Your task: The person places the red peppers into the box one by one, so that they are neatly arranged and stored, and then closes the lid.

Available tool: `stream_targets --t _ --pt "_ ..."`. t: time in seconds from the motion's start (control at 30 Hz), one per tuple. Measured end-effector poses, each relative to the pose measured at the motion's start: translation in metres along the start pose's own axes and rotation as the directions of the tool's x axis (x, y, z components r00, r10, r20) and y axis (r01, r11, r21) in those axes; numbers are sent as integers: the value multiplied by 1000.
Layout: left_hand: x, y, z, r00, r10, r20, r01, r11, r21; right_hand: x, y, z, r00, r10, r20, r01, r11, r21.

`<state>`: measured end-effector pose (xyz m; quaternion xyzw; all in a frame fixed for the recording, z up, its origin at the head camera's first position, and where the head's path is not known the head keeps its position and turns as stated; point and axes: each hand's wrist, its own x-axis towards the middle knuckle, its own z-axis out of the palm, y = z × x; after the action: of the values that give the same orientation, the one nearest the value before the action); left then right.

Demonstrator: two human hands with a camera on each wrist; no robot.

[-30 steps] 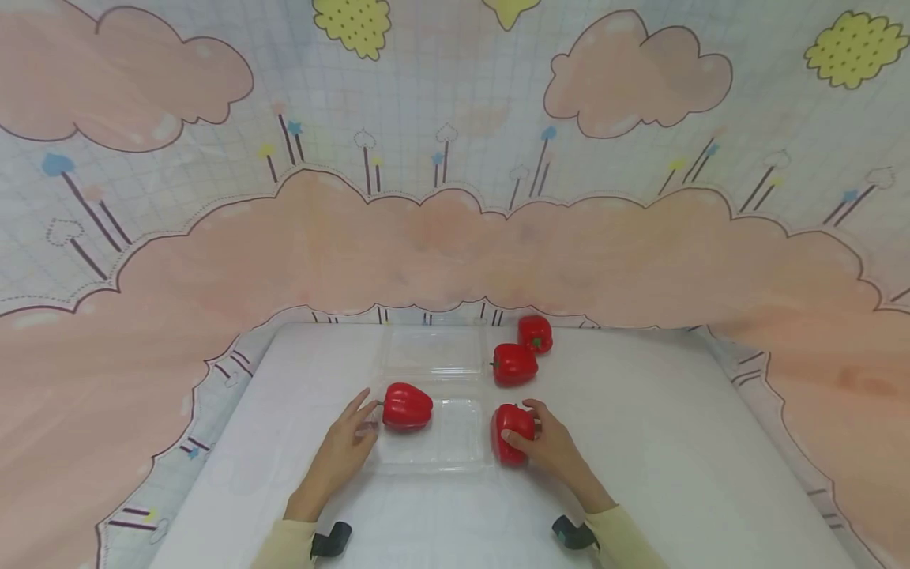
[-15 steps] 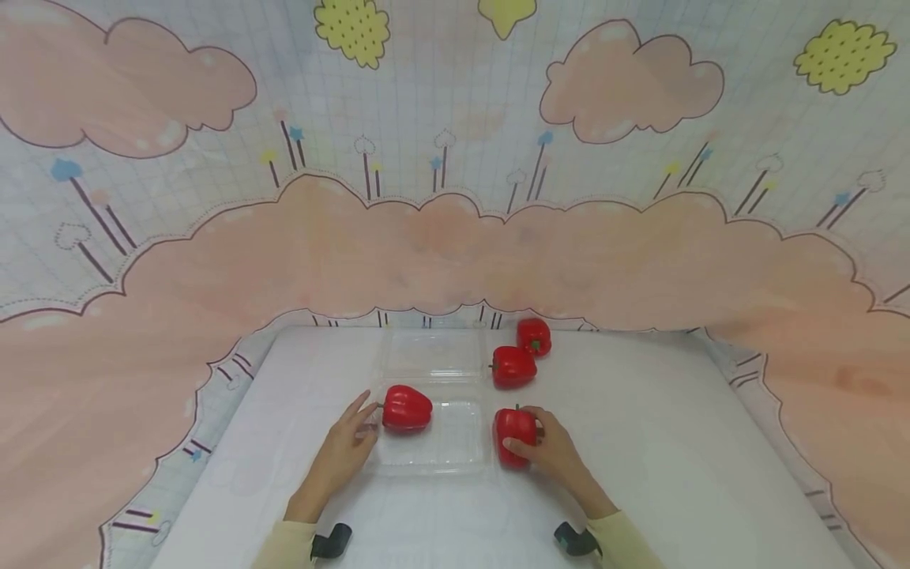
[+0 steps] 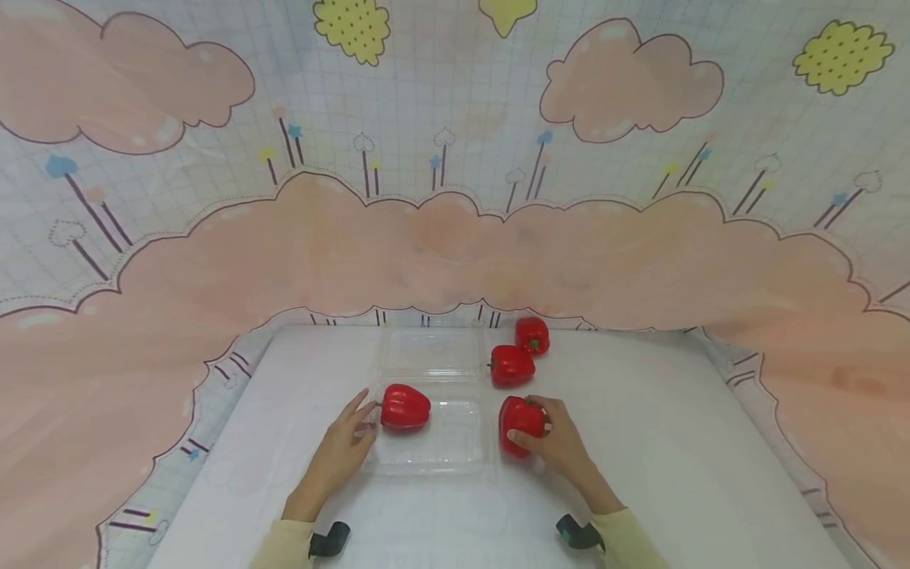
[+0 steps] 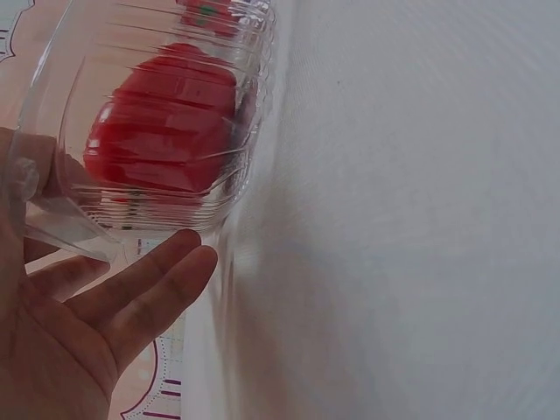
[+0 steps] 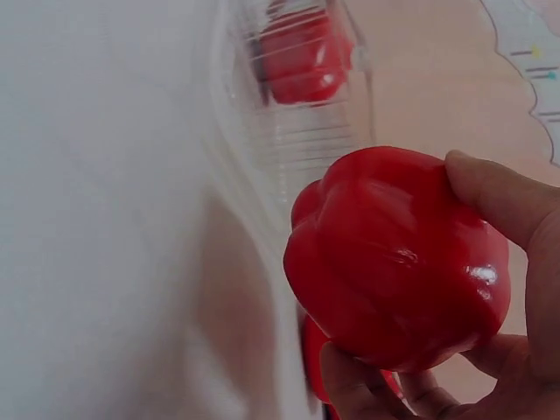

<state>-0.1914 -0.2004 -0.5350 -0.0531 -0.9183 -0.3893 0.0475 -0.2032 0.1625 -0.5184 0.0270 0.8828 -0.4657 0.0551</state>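
Note:
A glossy red bell pepper (image 5: 398, 262) is held in my right hand (image 3: 562, 446), tilted, with the thumb on one side and fingers beneath. It is just right of a hinged clear plastic container (image 3: 455, 465). Another red bell pepper (image 3: 405, 408) lies in the left part of that container, its stem pointing left. My left hand (image 3: 343, 442) is at the container's left edge. In the left wrist view, its thumb shows through the clear rim, and its other fingers (image 4: 149, 297) lie along the outer wall.
Two more red bell peppers, one nearer (image 3: 512, 366) and one farther (image 3: 532, 337), sit by the back right of the container. The container's raised lid (image 3: 434, 352) lies behind its base. A white table (image 3: 675, 442) bears everything, with a cloud-patterned cloth (image 3: 455, 261) behind.
My right hand has shifted slightly right and away from me with the bell pepper, which is now more tilted. The left hand and the other peppers have stayed in place.

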Motion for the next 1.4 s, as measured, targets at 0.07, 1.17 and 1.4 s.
stream_targets --t 0.07,1.17,1.4 --pt "0 0 0 1000 4 -1 -4 1000 -3 1 -1 -1 1000 -7 -7 7 1000 1" --pt "2 1 0 1000 2 -3 -2 1000 4 3 -25 -17 997 -74 -23 76 993 94" --pt "2 0 0 1000 -14 4 14 1000 8 -1 -35 -18 995 -101 -9 102 988 112"
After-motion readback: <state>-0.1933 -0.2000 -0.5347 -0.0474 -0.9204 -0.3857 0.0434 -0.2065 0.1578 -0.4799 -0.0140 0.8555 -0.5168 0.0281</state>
